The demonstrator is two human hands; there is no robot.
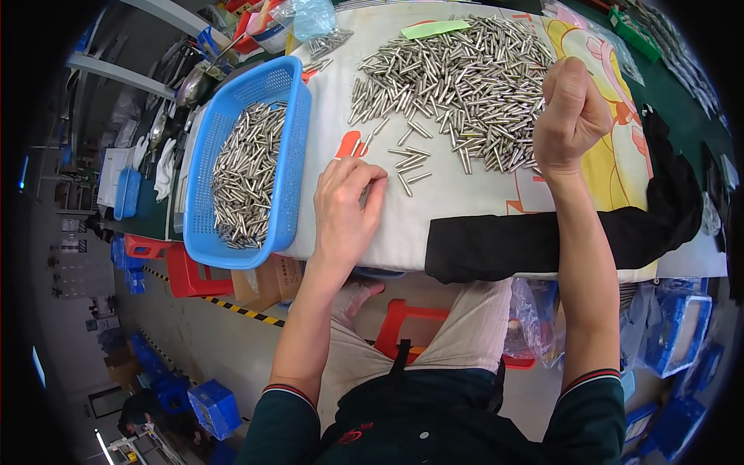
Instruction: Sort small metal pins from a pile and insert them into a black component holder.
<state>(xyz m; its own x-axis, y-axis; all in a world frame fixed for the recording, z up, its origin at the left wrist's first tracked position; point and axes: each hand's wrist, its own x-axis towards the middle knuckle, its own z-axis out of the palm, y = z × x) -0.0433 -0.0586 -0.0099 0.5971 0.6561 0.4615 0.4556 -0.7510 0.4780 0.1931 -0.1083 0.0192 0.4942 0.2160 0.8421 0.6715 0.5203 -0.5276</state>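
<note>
My left hand [343, 203] rests low over the white cloth, fingers curled and thumb bent in toward the index finger. Its fingertips are turned away, so whatever they may hold is hidden. Just beyond them lie a few loose metal pins [375, 133], near an orange-red print on the cloth. My right hand [572, 118] is raised in a fist above the right edge of a wide pile of silvery metal pins [484, 85]; its contents cannot be seen. Several stray pins [411, 159] lie between the hands. Left of my left hand, a blue perforated basket [301, 147] holds many similar pins.
A black cloth sleeve [496, 246] lies along the table's near edge. A green slip [435, 29] sits on the pile's far side. Plastic bags [314, 23] of pins stand at the back left. A red stool [403, 318] and blue crates [678, 329] are below.
</note>
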